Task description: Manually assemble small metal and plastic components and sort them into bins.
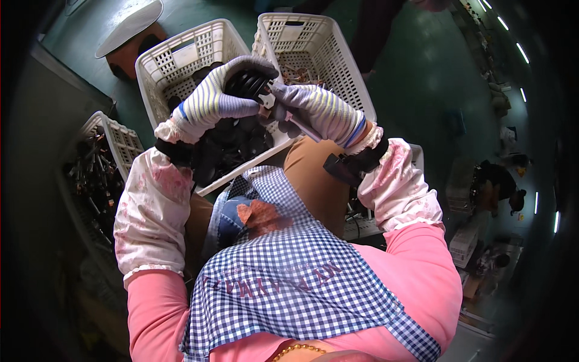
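Note:
My left hand (217, 96), in a striped knit glove, is closed around a black, round, ridged part (246, 84) above the left basket. A small silver metal fitting (268, 100) shows at that part's right side. My right hand (316, 107), in a matching glove with dark fingertips, is closed against the fitting. A pale, narrow rod-like piece (306, 128) juts out below its fingers; its kind is unclear. Under my hands, the left white plastic basket (158, 63) holds many black rounded parts (232, 148). The right white basket (347, 57) has small copper-coloured pieces (298, 75) inside.
A grey basket (117, 145) full of thin dark and metallic pieces stands at the left. Beyond the baskets at upper left is a stool with a pale round top (129, 27). A person's dark-clothed leg (375, 36) is behind the right basket. My checked apron (283, 271) covers my lap.

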Motion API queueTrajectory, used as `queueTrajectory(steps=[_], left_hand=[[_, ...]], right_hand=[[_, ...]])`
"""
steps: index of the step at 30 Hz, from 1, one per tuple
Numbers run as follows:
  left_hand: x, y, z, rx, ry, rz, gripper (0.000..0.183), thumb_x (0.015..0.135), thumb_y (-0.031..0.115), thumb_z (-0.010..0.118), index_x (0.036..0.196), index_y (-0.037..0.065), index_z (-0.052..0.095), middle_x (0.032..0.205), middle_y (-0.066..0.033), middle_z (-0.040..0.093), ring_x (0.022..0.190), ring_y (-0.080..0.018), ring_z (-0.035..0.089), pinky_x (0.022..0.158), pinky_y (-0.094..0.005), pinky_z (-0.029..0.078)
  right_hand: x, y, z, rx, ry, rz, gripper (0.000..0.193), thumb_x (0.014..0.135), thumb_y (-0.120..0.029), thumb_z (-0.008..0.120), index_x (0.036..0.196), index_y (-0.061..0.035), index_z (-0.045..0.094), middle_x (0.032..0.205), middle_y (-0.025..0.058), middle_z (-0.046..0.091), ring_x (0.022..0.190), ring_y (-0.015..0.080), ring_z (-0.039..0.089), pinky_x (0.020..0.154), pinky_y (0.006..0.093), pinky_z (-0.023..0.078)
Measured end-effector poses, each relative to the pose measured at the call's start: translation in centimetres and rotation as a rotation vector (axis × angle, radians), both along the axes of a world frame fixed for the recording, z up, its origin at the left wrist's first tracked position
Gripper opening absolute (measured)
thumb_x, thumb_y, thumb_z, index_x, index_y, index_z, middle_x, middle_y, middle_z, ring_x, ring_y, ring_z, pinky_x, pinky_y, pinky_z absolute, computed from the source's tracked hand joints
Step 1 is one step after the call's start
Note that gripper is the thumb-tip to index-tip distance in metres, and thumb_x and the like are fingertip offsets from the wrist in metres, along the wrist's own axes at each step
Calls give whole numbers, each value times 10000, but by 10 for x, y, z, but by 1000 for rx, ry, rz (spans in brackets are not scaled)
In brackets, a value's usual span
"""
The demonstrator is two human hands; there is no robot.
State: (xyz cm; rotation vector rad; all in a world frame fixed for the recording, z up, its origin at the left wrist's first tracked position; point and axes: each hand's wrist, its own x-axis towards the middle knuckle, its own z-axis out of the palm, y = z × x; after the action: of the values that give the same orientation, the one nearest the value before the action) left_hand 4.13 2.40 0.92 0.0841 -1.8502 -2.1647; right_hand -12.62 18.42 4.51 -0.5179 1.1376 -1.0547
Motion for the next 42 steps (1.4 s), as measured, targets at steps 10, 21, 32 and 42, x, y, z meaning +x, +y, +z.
queueTrajectory(steps=[10, 21, 32, 42], left_hand=[[5, -34, -18, 308, 278, 57, 741, 791, 330, 775, 1389, 23, 462, 1337, -190, 559, 1139, -336, 615, 934, -465, 532], [9, -39, -11, 609, 395, 508, 616, 901, 442, 672, 1354, 50, 527, 1337, -127, 579, 1273, -297, 515, 1060, -499, 444], [-5, -56, -44, 708, 325, 260, 514, 932, 329, 658, 1342, 41, 542, 1372, -142, 561, 1268, -326, 521, 1076, -492, 431], [-12, -62, -56, 703, 293, 351, 604, 888, 386, 710, 1358, 54, 527, 1348, -129, 563, 1212, -305, 549, 1035, -431, 493]], right_hand=[[-55, 20, -6, -517, 15, 99, 362, 1040, -249, 416, 1326, -37, 480, 1334, 270, 546, 992, 224, 658, 822, 297, 561], [-176, 219, -80, -69, 326, -1195, 308, 950, -364, 646, 1084, -87, 654, 1025, 35, 663, 825, 164, 643, 727, 318, 549], [-153, 349, -238, 512, 612, -1150, 344, 943, -395, 613, 1103, -101, 692, 954, 51, 694, 937, 211, 626, 863, 363, 472], [-102, 330, -225, 961, 1191, -326, 352, 864, -344, 568, 1068, -106, 731, 1106, 172, 690, 1022, 367, 659, 912, 461, 517]])
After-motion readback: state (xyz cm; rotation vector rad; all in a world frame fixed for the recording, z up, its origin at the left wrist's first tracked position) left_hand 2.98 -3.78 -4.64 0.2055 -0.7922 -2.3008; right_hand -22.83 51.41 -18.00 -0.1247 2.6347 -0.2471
